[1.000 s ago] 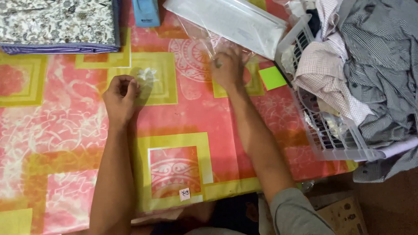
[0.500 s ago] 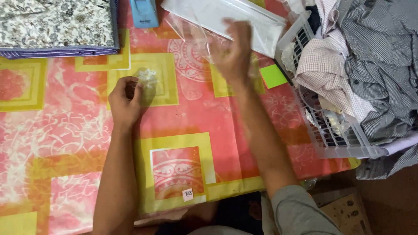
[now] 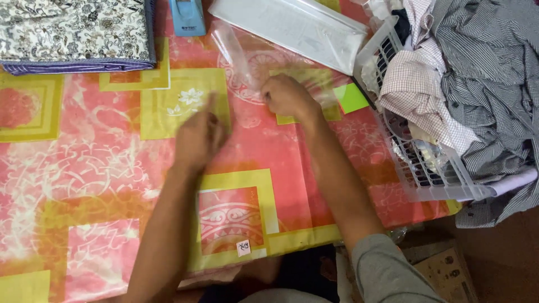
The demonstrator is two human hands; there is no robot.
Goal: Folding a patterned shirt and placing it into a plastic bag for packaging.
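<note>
A crumpled clear plastic bag (image 3: pixel 238 56) lies on the pink and yellow tablecloth (image 3: pixel 101 168), running from the far centre towards my right hand (image 3: pixel 287 96). That hand rests on the bag's near end with its fingers curled down on the plastic. My left hand (image 3: pixel 197 137) hovers just left of it, blurred by motion, fingers stretched towards the bag and holding nothing that I can make out. A short gap of cloth separates the two hands.
A folded floral cloth (image 3: pixel 73 28) lies at the far left, beside a blue tool (image 3: pixel 187 17). A flat white packet in clear wrap (image 3: pixel 292 25) sits at the far centre. A green paper note (image 3: pixel 351 96) lies by a white plastic basket (image 3: pixel 426 174) heaped with checked shirts (image 3: pixel 483 84).
My left hand has left the yellow square and swung right towards my right hand. My right hand came down from its raised position and sits lower on the bag.
</note>
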